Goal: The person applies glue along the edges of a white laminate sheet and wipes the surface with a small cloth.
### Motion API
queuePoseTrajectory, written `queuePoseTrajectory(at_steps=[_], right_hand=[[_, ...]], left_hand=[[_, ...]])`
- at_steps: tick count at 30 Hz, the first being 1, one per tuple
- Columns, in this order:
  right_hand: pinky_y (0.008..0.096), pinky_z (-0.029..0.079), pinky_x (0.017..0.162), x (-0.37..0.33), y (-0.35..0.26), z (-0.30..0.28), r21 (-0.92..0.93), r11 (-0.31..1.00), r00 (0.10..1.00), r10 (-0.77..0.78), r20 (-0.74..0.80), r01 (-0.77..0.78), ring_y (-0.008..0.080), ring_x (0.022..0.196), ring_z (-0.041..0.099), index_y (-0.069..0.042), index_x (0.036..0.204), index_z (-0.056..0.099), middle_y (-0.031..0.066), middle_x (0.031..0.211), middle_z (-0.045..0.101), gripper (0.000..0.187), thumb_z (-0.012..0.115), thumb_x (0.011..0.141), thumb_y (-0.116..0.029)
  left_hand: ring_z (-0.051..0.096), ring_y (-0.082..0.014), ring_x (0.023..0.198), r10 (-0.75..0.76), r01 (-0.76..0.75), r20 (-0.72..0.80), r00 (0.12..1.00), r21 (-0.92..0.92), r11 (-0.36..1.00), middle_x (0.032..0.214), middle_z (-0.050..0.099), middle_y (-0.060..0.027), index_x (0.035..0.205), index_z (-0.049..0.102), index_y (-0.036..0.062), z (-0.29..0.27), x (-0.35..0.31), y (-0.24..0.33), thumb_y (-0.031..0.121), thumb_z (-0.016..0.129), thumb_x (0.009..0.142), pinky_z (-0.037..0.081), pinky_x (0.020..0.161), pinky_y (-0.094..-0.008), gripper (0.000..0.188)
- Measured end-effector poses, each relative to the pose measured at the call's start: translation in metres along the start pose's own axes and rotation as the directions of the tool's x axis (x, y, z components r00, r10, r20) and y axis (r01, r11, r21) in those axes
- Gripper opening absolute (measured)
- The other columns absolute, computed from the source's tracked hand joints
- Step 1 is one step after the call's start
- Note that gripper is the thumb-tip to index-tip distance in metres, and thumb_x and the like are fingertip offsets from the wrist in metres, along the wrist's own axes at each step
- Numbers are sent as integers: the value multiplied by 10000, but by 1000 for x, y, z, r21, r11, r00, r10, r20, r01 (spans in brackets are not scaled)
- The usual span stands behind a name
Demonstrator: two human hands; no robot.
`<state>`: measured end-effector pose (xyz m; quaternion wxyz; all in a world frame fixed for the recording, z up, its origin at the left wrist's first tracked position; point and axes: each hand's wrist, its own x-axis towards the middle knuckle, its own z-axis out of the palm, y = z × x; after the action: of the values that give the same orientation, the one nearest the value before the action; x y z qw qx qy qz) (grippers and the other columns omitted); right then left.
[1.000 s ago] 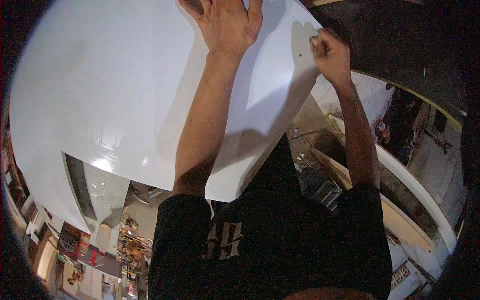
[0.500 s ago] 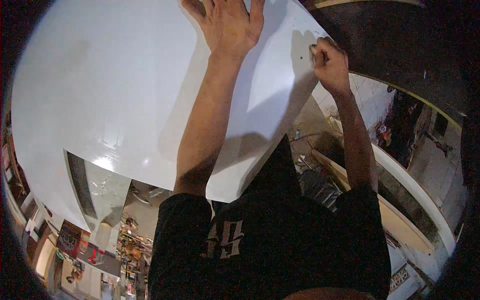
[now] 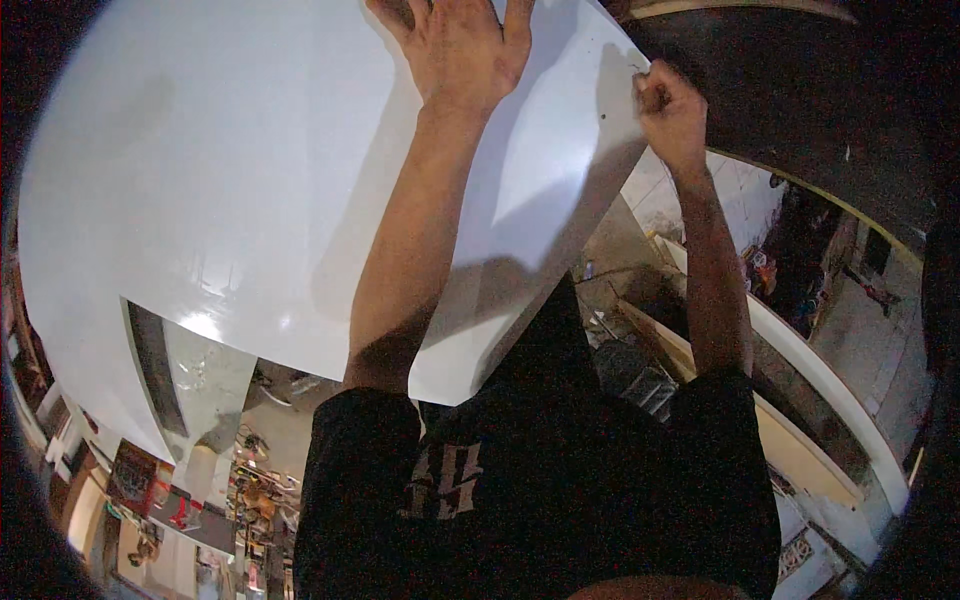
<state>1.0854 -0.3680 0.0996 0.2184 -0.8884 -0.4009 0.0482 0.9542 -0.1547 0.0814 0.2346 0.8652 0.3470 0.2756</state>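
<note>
A large glossy white sheet [image 3: 230, 150] fills the left and middle of the view, with a cut-out in its near left part. My left hand [image 3: 460, 50] lies on its far part with fingers spread; the fingertips run out of the picture. At the sheet's right edge my right hand [image 3: 675, 110] is closed, fingers curled in a pinch. Whatever sits between those fingers, if anything, is hidden. A small dark spot [image 3: 603, 116] marks the white surface just left of that hand.
A dark panel [image 3: 790, 80] lies beyond the sheet's right edge. Long pale boards [image 3: 800, 440] lean at the lower right. Black crumpled plastic [image 3: 635, 375] lies below, beside my right arm. Cluttered small items [image 3: 262, 490] and a dark red box [image 3: 132, 475] are at the lower left.
My right hand has shifted slightly up and to the right, along the sheet's edge. The left hand keeps its place on the white surface.
</note>
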Motion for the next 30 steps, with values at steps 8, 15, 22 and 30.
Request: queuePoseTrajectory(at_steps=[8,15,22,30], right_hand=[[345,459,646,-10,-1,-2,-20,1000,1000,-7,-11,7,274,623,506,-40,791,467,128,695,494,189,648,844,-57],[350,438,620,-22,-10,3,22,1000,1000,16,-6,-15,229,608,475,-25,798,483,167,698,455,150,624,839,-58],[379,451,651,-11,2,4,-11,1000,1000,-2,-13,2,298,644,513,-38,832,510,163,744,513,126,627,845,-83],[366,458,644,-11,-6,4,9,999,999,-34,-40,34,300,627,527,-33,834,511,154,732,515,134,625,865,-94]], left_hand=[[342,-351,1369,11,-10,-38,999,43,999,1372,459,-212,1383,430,-10,4,0,-1,502,303,1031,89,1160,-628,635],[344,-356,1367,-3,4,-19,1000,38,999,1370,461,-216,1375,438,-13,1,2,0,507,297,1029,88,1158,-628,640],[342,-350,1368,5,-4,-17,1000,21,1000,1369,459,-215,1370,446,-10,0,2,2,514,293,1027,85,1158,-628,645],[340,-348,1371,-4,4,-17,1000,5,1000,1377,456,-214,1374,444,-7,0,4,1,512,297,1028,77,1163,-618,641]])
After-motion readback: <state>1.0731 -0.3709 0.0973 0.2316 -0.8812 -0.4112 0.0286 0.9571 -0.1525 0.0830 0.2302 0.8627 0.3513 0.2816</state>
